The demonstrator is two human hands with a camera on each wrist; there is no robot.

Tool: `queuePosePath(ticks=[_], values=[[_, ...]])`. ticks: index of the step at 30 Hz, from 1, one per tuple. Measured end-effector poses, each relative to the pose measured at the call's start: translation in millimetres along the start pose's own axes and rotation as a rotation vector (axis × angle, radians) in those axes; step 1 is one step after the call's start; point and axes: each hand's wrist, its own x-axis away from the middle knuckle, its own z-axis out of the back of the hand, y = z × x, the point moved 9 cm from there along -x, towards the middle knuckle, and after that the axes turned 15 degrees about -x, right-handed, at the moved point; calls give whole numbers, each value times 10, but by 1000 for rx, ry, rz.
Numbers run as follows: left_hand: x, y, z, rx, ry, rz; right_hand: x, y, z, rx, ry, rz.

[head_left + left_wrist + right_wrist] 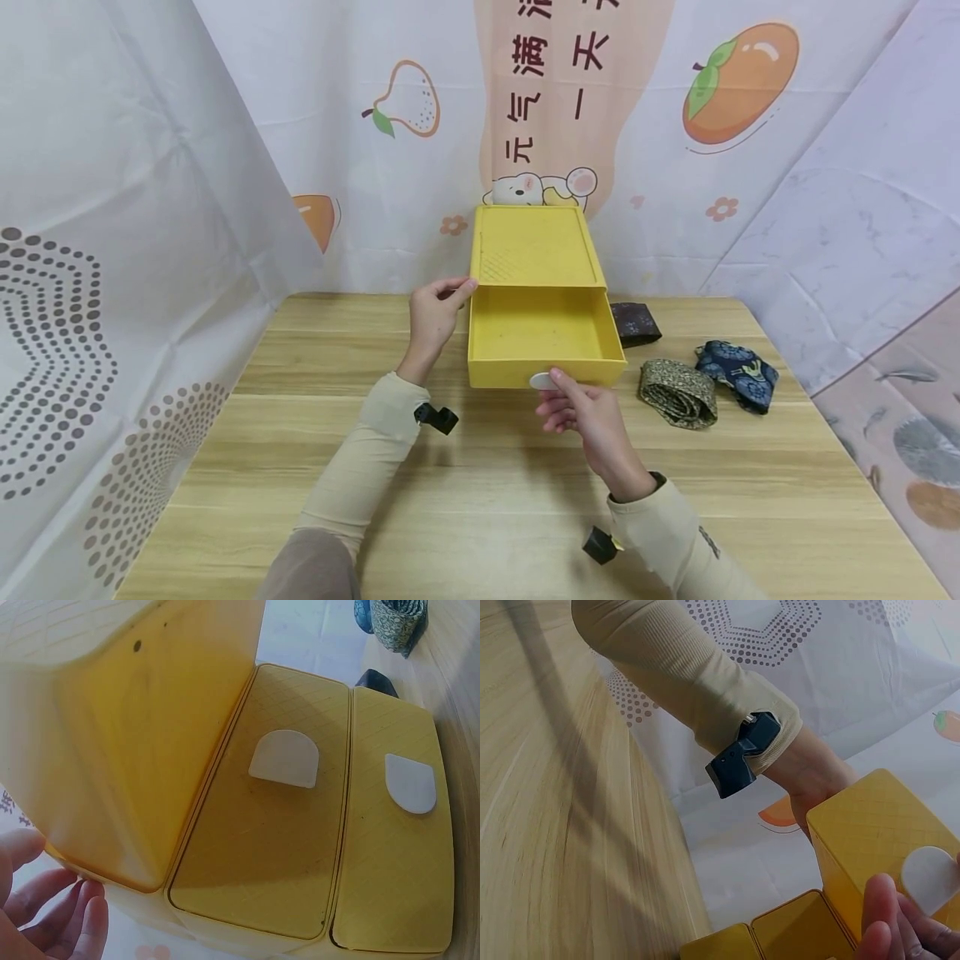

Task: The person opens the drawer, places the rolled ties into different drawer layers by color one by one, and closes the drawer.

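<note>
A yellow drawer cabinet point(536, 246) stands at the back of the table, its top drawer point(542, 325) pulled out with a bare floor showing. My left hand point(437, 315) holds the cabinet's upper left front corner, thumb at the top edge; in the left wrist view its curled fingers point(56, 907) touch the side. At the drawer front, my right hand point(588, 412) pinches the white pull tab point(542, 381) between thumb and fingers. Below, the left wrist view shows a middle drawer point(259, 832) and a bottom drawer point(397, 877), both closed, each with a white tab.
Right of the cabinet lie a rolled olive patterned necktie point(678, 392), a folded blue patterned necktie point(738, 375) and a dark folded necktie point(636, 323) close to the cabinet's side. A printed curtain point(405, 192) hangs behind the wooden table point(480, 500).
</note>
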Motion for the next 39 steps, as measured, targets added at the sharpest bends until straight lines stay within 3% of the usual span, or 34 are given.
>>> queuePosePath(ticks=[18, 30, 39], values=[[-8, -26, 0, 2, -5, -47, 37, -21, -43, 129, -139, -4], [-23, -19, -16, -23, -19, -86, 31, -34, 80, 419, -380, -37], [-27, -5, -12, -16, -27, -75, 3, -55, 215, 584, -478, -33]])
